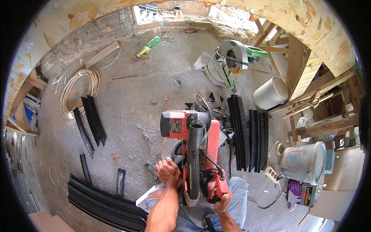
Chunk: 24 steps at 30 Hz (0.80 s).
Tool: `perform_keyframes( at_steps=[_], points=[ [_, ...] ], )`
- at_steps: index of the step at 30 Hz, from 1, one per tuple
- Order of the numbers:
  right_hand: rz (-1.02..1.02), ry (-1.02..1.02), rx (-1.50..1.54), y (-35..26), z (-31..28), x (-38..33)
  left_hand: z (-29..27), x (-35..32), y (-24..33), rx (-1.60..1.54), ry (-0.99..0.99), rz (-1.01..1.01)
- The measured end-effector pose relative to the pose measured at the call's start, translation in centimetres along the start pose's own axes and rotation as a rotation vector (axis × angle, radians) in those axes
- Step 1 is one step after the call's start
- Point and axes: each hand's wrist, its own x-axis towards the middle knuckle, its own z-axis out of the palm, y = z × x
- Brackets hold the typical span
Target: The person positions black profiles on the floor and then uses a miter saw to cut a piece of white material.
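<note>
Bucket [304, 161] lidded, contents hidden; hands [167, 171] on saw [195, 154]

A single head-worn fisheye camera looks steeply down, close over the red saw [193, 150].

Clutter on a concrete floor [131, 104]
A coiled pale cable [79, 91] lies near a green bottle [148, 45]; a second mitre saw [228, 63], white buckets [305, 162] and stacked black strips [249, 133] sit opposite.
</note>
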Motion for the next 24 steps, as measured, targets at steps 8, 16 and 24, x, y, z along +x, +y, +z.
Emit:
perform_keyframes(
  at_steps=[8,16,24],
  points=[
    [0.049,0.007,0.013,-0.6,0.5,0.0,-0.1,0.2,-0.4,-0.001,0.013,-0.003],
    [0.116,0.074,0.136,0.8,-0.3,-1.2,0.2,0.2,-0.6,0.005,0.036,-0.016],
    [0.095,0.06,0.144,1.0,-0.4,-1.0,0.6,0.1,-0.4,-0.01,0.073,-0.018]
  ],
)
